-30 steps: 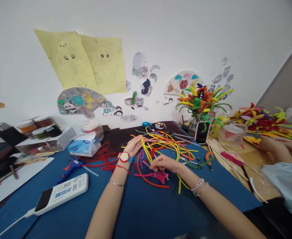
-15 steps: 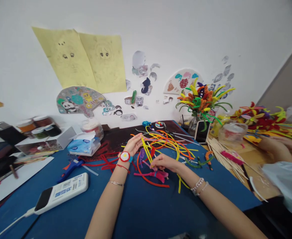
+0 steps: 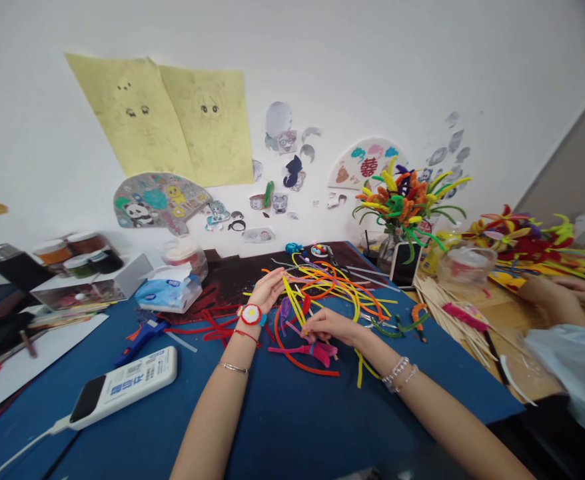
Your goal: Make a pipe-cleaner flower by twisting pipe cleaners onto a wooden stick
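A pair of yellow pipe cleaners point(image 3: 295, 300), or one folded double, runs slanting between my hands over the blue table mat. At its upper end, my left hand point(image 3: 267, 291) has its fingers fairly straight and pressed together on the tip. My right hand point(image 3: 328, 325) pinches the lower end, with its fingers curled. Just below the right hand lies a pink pipe-cleaner bundle point(image 3: 320, 351) with a blue band round it. A purple pipe-cleaner piece point(image 3: 285, 312) sits between the hands, and an orange-red pipe cleaner point(image 3: 305, 368) curves beneath them.
Loose pipe cleaners point(image 3: 342, 280) pile up behind the hands. Left are a blue glue gun point(image 3: 140, 341), a white power bank point(image 3: 125, 383) and a tissue pack point(image 3: 167, 290). Right stand a pipe-cleaner bouquet point(image 3: 405, 200), a phone point(image 3: 404, 264), wooden sticks point(image 3: 452, 320) and another person's arm point(image 3: 550, 300).
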Demonstrator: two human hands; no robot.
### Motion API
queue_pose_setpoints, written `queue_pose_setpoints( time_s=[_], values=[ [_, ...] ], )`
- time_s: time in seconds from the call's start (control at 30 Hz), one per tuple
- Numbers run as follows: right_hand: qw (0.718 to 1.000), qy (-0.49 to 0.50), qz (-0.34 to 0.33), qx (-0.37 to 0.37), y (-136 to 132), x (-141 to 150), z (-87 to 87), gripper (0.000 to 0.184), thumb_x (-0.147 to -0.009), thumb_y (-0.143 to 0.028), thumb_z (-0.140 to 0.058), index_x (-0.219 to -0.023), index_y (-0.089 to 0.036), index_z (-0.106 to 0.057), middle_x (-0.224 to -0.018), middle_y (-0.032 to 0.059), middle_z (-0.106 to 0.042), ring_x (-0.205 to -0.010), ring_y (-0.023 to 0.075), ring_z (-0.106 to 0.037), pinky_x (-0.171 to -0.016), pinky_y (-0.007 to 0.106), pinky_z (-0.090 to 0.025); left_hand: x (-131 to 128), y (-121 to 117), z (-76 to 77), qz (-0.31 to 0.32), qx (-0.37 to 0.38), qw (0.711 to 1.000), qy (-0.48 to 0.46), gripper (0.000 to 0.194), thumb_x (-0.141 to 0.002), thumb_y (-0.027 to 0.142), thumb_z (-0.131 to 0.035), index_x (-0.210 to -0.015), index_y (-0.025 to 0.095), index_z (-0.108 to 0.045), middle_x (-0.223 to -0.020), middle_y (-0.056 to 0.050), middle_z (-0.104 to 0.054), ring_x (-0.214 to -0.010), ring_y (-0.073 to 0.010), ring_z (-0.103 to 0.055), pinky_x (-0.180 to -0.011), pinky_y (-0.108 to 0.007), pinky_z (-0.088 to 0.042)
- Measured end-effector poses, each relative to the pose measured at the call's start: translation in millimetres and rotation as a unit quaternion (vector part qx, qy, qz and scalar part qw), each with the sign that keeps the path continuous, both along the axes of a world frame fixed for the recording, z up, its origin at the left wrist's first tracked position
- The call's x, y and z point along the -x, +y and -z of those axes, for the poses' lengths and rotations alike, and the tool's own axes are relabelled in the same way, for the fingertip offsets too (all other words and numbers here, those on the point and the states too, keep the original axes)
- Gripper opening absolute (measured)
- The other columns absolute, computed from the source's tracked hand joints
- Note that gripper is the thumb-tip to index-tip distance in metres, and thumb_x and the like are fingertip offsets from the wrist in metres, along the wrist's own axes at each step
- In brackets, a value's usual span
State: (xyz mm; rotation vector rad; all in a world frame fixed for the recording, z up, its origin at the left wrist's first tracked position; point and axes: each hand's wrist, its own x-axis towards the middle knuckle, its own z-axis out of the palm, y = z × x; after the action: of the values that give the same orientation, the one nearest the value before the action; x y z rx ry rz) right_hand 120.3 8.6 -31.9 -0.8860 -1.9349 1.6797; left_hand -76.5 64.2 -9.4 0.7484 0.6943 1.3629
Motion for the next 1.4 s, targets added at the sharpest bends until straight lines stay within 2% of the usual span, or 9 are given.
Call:
queue_pose_setpoints(
  time_s=[0.3, 0.53, 0.73, 0.9, 1.13, 1.4],
  values=[
    [1.000, 0.022, 0.011, 0.003, 0, -1, -3.2, 0.029, -0.072, -0.037, -0.056, -0.074, -0.011, -0.069, -0.054, 0.0014, -0.056, -0.039, 0.0029, -0.032, -0.037, 0.018, -0.019, -6, -1, 1.2, -0.042, -0.014, 0.998, -0.039, 0.020, -0.070, 0.009, -0.060, -0.090, 0.011, -0.061, -0.080, -0.006, -0.066, -0.074, -0.0112, -0.063, -0.081, -0.025, -0.048],
    [1.000, 0.023, 0.014, -0.003, 0, -3, -6.8, 0.030, -0.071, -0.037, -0.057, -0.074, -0.010, -0.068, -0.054, 0.0015, -0.057, -0.039, 0.0031, -0.032, -0.038, 0.018, -0.018, -15, -4, -2.6, -0.074, -0.024, 0.994, -0.080, 0.020, -0.069, 0.008, -0.060, -0.089, 0.012, -0.061, -0.077, -0.004, -0.066, -0.071, -0.0108, -0.064, -0.078, -0.024, -0.048],
    [0.999, -0.005, -0.008, -0.034, -6, -2, -13.9, 0.028, -0.072, -0.036, -0.055, -0.075, -0.011, -0.069, -0.058, 0.0019, -0.059, -0.042, 0.0039, -0.036, -0.039, 0.018, -0.022, -24, -8, -2.4, -0.031, -0.018, 0.996, -0.081, 0.020, -0.073, 0.013, -0.059, -0.093, 0.013, -0.061, -0.085, -0.005, -0.066, -0.074, -0.0096, -0.063, -0.085, -0.026, -0.046],
    [0.999, -0.011, 0.030, -0.043, -6, 1, -12.9, 0.029, -0.073, -0.036, -0.054, -0.070, -0.011, -0.068, -0.060, 0.0031, -0.060, -0.043, 0.0042, -0.037, -0.039, 0.018, -0.022, -26, -10, -2.4, 0.010, -0.015, 0.999, -0.051, 0.020, -0.075, 0.019, -0.058, -0.093, 0.013, -0.062, -0.089, -0.007, -0.066, -0.076, -0.0127, -0.063, -0.081, -0.027, -0.048],
    [0.999, -0.005, 0.045, -0.025, -3, 1, -7.7, 0.029, -0.072, -0.038, -0.054, -0.073, -0.012, -0.068, -0.055, 0.0009, -0.056, -0.040, 0.0036, -0.033, -0.038, 0.018, -0.021, -28, -13, -5.1, 0.052, -0.022, 0.998, -0.036, 0.022, -0.079, 0.027, -0.052, -0.094, 0.012, -0.062, -0.079, -0.006, -0.064, -0.066, -0.0114, -0.062, -0.078, -0.030, -0.049],
    [0.999, 0.003, 0.049, -0.025, -3, 1, -8.3, 0.033, -0.072, -0.040, -0.054, -0.077, -0.011, -0.068, -0.056, 0.0008, -0.055, -0.041, 0.0034, -0.034, -0.038, 0.018, -0.021, -28, -7, 6.1, 0.052, -0.043, 0.996, -0.057, 0.021, -0.076, 0.026, -0.057, -0.091, 0.012, -0.061, -0.070, -0.002, -0.059, -0.060, -0.0089, -0.059, -0.069, -0.026, -0.050]
  ],
)
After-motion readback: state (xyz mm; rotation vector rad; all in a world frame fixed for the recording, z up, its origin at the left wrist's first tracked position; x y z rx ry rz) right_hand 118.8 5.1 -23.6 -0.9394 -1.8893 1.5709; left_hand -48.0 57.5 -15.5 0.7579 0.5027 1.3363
